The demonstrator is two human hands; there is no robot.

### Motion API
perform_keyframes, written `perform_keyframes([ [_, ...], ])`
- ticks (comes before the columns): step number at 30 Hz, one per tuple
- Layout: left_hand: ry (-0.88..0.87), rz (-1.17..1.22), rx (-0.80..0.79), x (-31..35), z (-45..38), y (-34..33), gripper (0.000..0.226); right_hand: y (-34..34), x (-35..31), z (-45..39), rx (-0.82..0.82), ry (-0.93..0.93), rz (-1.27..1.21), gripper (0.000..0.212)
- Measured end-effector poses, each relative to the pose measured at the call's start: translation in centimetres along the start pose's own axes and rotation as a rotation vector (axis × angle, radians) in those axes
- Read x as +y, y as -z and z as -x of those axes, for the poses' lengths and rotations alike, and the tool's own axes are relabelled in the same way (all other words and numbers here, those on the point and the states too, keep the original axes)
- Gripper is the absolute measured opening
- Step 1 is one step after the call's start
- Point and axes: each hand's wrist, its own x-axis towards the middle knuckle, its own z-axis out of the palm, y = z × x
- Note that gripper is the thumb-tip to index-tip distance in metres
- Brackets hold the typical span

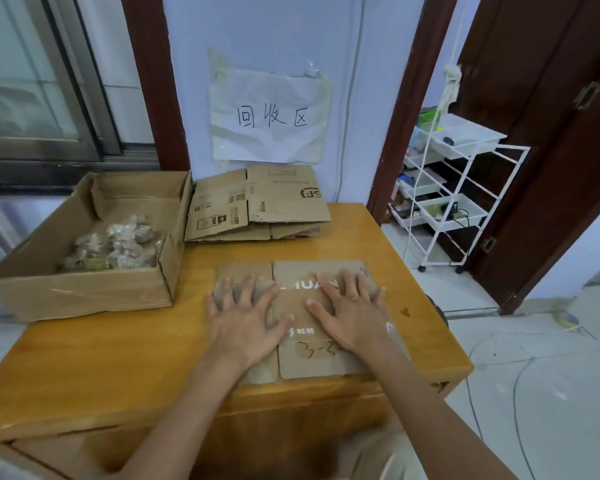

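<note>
Both the left hand (245, 320) and right hand (350, 313) are pressing, fingers spread flat and gripping nothing, on the flattened cardboard box (305, 358), its long axis running away from the person.

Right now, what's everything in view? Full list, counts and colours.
flattened box: 1, brown, front middle of the table, under both hands
stack of flattened boxes: 1 stack, brown, back of the table, against the wall
open box: 1, brown, left side of the table
crumpled wrapping: a heap, clear-greyish, inside the open box
paper sign: 1, white with black writing, taped to the wall
table: 1, yellow-brown wood
trolley: 1, white, on the floor at right
door: 1, dark brown, far right
window: 1, grey frame, upper left
left hand: 1, flat on the flattened box, fingers spread
right hand: 1, flat on the flattened box, fingers spread
</note>
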Motion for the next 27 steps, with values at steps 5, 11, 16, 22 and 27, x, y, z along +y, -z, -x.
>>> perform_keyframes([
  [5, -0.004, 0.012, -0.006, 0.1, 0.2, -0.1, 0.083, -0.3, 0.1, 0.1, 0.026, -0.013, 0.003, 0.074],
  [11, 0.014, 0.070, 0.036, 0.1, 0.3, 0.1, 0.086, 0.0, -0.2, 0.8, 0.088, -0.125, -0.018, 0.078],
  [16, 0.126, 0.331, 0.089, 0.7, 0.0, 2.2, 0.080, 0.7, -0.4, 1.3, 0.121, -0.121, -0.024, 0.084],
  [22, 0.257, 0.642, 0.264, 0.4, -0.4, 4.2, 0.045, 2.0, 0.7, 2.2, 0.227, -0.122, -0.226, 0.063],
  [27, 0.198, 0.789, 0.405, 0.0, -0.1, 6.8, 0.036, 4.5, 0.8, 2.9, 0.361, -0.097, -0.345, 0.056],
])
